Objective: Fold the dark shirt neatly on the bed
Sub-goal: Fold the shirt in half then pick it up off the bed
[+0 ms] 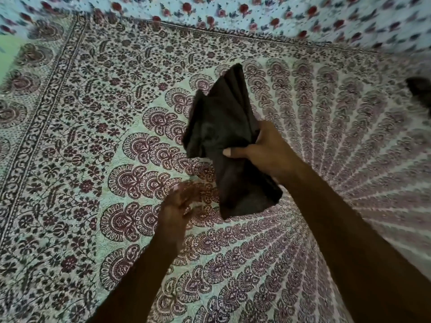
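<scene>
The dark shirt is bunched into a folded bundle and held up above the bed, which is covered by a patterned spread. My right hand grips the bundle at its middle, thumb across the front. One end of the cloth points up and away; the other hangs down below my fist. My left hand is blurred, below and left of the bundle, fingers loosely spread and holding nothing. It does not touch the shirt.
A second sheet with red flowers lies along the far side. Another dark piece of cloth shows at the right edge. A green surface appears at the far left.
</scene>
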Demonstrator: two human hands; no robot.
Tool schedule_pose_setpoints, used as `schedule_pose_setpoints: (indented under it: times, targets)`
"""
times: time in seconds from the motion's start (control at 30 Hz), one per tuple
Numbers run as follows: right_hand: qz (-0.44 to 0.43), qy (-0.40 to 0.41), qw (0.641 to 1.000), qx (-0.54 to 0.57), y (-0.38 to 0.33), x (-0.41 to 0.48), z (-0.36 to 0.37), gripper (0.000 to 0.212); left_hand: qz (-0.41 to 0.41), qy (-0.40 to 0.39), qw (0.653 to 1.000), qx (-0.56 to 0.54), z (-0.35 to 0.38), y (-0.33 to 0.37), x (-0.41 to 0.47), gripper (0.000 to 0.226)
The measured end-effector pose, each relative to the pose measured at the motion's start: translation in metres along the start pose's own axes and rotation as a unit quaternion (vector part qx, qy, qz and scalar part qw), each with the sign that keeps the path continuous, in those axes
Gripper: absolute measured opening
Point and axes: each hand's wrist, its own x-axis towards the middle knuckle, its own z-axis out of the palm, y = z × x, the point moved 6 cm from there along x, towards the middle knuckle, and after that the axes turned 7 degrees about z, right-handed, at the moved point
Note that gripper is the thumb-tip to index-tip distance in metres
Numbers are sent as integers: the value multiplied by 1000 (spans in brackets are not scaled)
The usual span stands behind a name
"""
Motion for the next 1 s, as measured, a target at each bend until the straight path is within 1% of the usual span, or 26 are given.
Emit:
schedule_pose_setpoints:
  times: [0.07, 0.17, 0.23, 0.3, 0.33, 0.37, 0.43, 0.47, 0.53, 0.57, 0.63, 0.7, 0.73, 0.8, 0.83, 0.9, 0.93, 0.97, 1.0]
  targets:
    - [-13, -40, 997, 68, -15, -35, 4, 32, -15, 8, 1000, -10, -11, 5, 0, 31]
    - [-25, -62, 987, 147, -25, -78, 13, 29, -52, -1, 997, -59, -20, 6, -8, 40]
    - [-23, -81, 979, 188, -23, -99, 30, 41, -84, 6, 990, -114, -34, 1, -17, 52]
    - [-7, -101, 967, 234, -14, -119, 54, 61, -117, 10, 978, -173, -52, -9, -31, 72]
    - [-3, -108, 963, 247, -11, -129, 68, 65, -125, 12, 974, -191, -62, -12, -39, 75]
    - [-2, -110, 962, 251, -6, -138, 79, 60, -127, 6, 971, -201, -71, -12, -50, 73]
    - [-4, -106, 960, 260, 0, -157, 100, 44, -121, -12, 969, -215, -88, -8, -72, 70]
    - [-7, -101, 958, 267, 2, -167, 110, 40, -115, -21, 970, -212, -97, -4, -84, 70]
    - [-12, -91, 954, 286, 7, -189, 129, 36, -102, -23, 976, -190, -128, 7, -113, 70]
    - [-12, -84, 952, 293, 9, -199, 135, 35, -101, -9, 980, -173, -144, 11, -123, 66]
    - [-13, -82, 950, 300, 14, -221, 158, 36, -77, 25, 986, -148, -194, 22, -141, 46]
    - [1, -87, 949, 302, 24, -239, 184, 38, -41, 63, 991, -113, -247, 33, -156, 32]
    - [12, -81, 950, 302, 32, -245, 195, 38, -37, 75, 992, -91, -267, 39, -163, 35]
    - [41, -69, 948, 309, 47, -257, 231, 40, -16, 77, 996, -48, -309, 54, -182, 52]
    - [61, -59, 945, 317, 55, -261, 252, 44, -4, 74, 997, -20, -330, 62, -190, 54]
    - [95, -39, 942, 321, 73, -266, 291, 61, 12, 91, 995, 43, -370, 73, -204, 47]
    - [114, -34, 943, 311, 79, -267, 313, 70, 41, 124, 988, 76, -398, 82, -210, 42]
    - [127, -35, 944, 301, 85, -265, 334, 72, 70, 147, 981, 110, -424, 90, -214, 36]
    - [130, -43, 947, 291, 90, -263, 355, 67, 94, 155, 972, 149, -448, 99, -218, 29]
